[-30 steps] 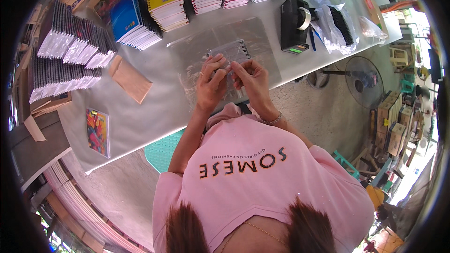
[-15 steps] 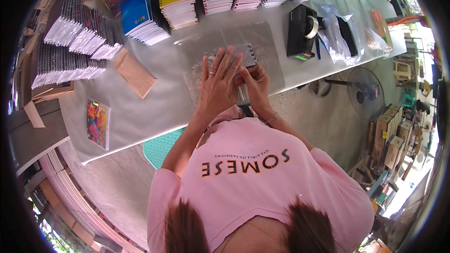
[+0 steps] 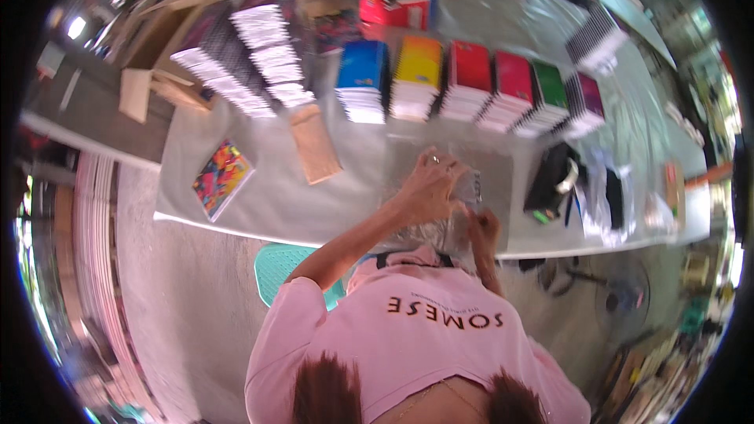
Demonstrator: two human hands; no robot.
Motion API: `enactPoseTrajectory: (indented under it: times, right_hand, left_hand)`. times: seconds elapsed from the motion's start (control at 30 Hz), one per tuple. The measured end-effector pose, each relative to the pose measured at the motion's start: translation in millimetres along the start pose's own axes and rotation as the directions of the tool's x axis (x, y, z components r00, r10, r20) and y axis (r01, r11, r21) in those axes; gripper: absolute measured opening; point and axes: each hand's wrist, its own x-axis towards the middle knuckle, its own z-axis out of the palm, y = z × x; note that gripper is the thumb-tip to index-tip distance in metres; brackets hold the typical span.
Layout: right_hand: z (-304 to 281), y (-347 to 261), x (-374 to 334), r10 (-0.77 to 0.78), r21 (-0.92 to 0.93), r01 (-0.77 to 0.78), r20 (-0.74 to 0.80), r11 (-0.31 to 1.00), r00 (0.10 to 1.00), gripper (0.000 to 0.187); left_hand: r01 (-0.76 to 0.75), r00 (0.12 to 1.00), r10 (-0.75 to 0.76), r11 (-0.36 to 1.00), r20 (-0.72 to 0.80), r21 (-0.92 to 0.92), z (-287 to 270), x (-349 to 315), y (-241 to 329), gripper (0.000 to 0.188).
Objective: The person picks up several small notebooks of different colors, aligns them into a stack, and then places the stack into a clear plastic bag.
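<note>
Motion blurs the picture around both hands. My left hand is curled over a small spiral notepad, whose coil edge shows beyond the fingers. Just right of it and nearer to me, my right hand is closed, and what its fingers hold is hidden. Crinkled clear plastic lies below the left hand. Under all this is a transparent sheet on the grey table cover.
Stacks of blue, yellow and other coloured spiral notebooks stand behind my hands. More wrapped stacks, a brown envelope and a colourful booklet are left. At right are a black tape dispenser and plastic bags.
The view has shifted, so the table sits lower and farther right. My left hand has gone from flat, spread fingers to curled ones; my right hand has drawn back from the notepad's edge.
</note>
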Motion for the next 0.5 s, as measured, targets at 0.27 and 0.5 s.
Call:
enactPoseTrajectory:
  times: [0.27, 0.5]
  right_hand:
    - [-50.8, -43.4, 26.6, 0.051, 0.321, -0.016, -0.100, 0.947, 0.994, 0.040]
    - [-50.2, -53.6, 54.9, 0.021, 0.419, 0.045, -0.152, 0.907, 0.988, 0.041]
  left_hand:
    - [-0.004, 0.888, 0.109, 0.973, -0.446, 0.230, -207.5, -73.7, 6.8, 0.068]
    - [0.337, 0.527, 0.445, 0.673, -0.724, 0.658, -341.2, -75.2, -77.4, 0.059]
